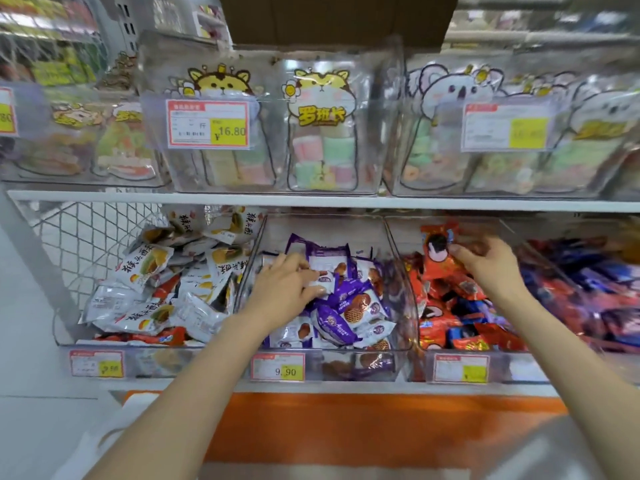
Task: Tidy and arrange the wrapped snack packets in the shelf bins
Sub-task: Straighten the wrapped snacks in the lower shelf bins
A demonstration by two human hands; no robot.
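Three clear bins stand side by side on the lower shelf. The middle bin (398,258) holds purple and white snack packets (346,306). My left hand (287,285) reaches into it and its fingers curl round a small white and purple packet (323,277). The right bin (512,362) is full of red and orange packets (460,327). Above that pile my right hand (485,261) pinches an upright red packet (438,251) with a dark round print. The left bin (65,327) holds a heap of white packets with yellow pictures (162,289).
The upper shelf (311,199) carries clear bins of pastel sweets (322,157) in cartoon pouches, with price tags on their fronts. Price labels (278,367) hang on the lower bins. A white wire mesh panel (79,233) closes the left end. An orange band (381,420) runs below.
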